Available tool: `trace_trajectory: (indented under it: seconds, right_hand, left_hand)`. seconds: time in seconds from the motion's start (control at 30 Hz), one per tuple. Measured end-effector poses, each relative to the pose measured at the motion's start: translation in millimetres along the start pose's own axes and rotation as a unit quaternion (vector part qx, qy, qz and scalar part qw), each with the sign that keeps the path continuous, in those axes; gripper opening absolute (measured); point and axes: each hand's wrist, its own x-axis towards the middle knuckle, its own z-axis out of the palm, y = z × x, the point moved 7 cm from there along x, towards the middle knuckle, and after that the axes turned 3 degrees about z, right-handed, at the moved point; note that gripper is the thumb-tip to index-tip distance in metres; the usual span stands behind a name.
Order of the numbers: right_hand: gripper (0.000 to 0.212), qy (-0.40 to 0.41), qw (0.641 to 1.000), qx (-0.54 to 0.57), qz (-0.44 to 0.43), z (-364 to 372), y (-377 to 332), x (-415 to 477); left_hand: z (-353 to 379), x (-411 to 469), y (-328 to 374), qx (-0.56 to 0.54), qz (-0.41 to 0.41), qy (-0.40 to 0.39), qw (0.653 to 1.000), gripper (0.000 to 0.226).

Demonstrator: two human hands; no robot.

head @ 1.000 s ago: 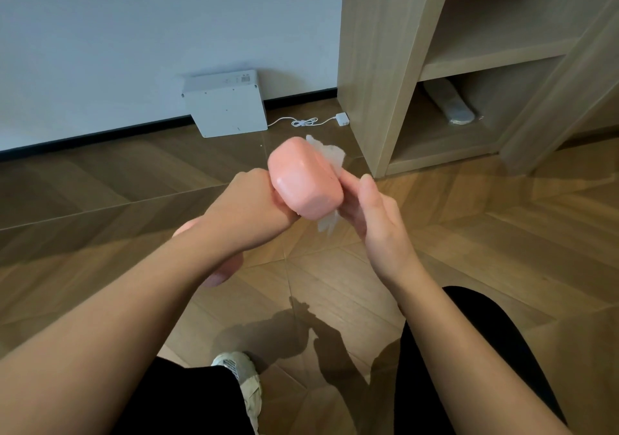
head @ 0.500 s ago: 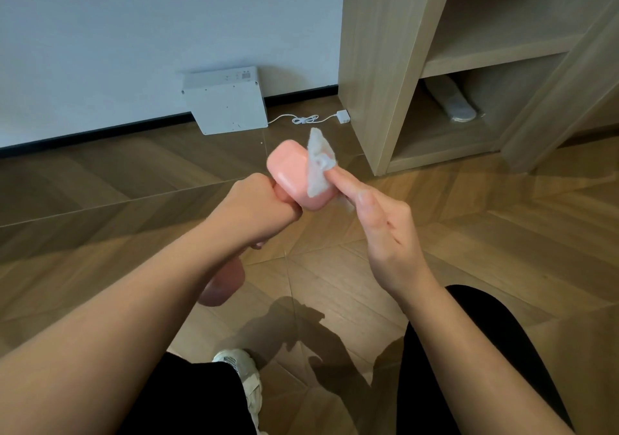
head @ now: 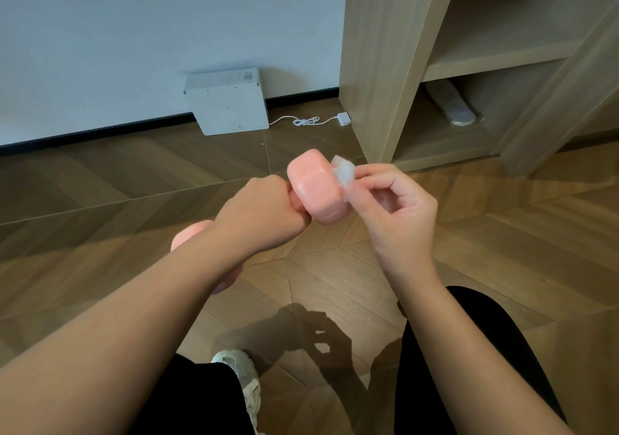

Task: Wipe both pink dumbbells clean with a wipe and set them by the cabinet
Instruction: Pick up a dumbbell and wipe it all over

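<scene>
The left hand point(head: 264, 213) grips the handle of the pink dumbbell point(head: 318, 185) and holds it up over the wood floor point(head: 100, 180) — near the cabinet point(head: 378, 49). The right hand point(head: 398, 213) pinches a small white wipe point(head: 343, 170) against the dumbbell's top end.

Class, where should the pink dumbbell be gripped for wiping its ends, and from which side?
The narrow handle between the heads, wrapped from the side, as the left hand does: the bulky heads of the pink dumbbell lie exposed for the wipe.
</scene>
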Motion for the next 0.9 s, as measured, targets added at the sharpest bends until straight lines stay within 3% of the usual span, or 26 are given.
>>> trace_trajectory:
  seconds: [0.17,0.3,0.37,0.5,0.73,0.9]
  right_hand:
    - [0.029,-0.023,0.996,0.078,-0.025,4,-4,-1]
    - [0.011,0.014,1.0,0.024,-0.001,4,-4,-3]
    - [0.018,0.013,0.999,-0.017,0.026,6,1,-3]
    - [0.032,-0.089,0.985,-0.065,0.131,22,20,-7]
    - [0.039,-0.183,0.956,-0.213,-0.08,36,-7,-15]
    - [0.036,-0.199,0.936,-0.289,0.018,36,4,-2]
  left_hand:
    - [8,2,-3,-0.016,-0.021,-0.023,0.999,0.023]
    - [12,0,-2,0.015,-0.016,-0.038,0.999,0.02]
    - [9,-3,-2,0.012,-0.024,-0.023,0.999,0.023]
    - [5,-6,-3,0.027,-0.036,-0.012,0.999,0.023]
    - [10,-5,-7,0.068,-0.028,-0.055,0.996,0.022]
    - [3,-12,10,0.205,0.042,0.003,0.978,0.025]
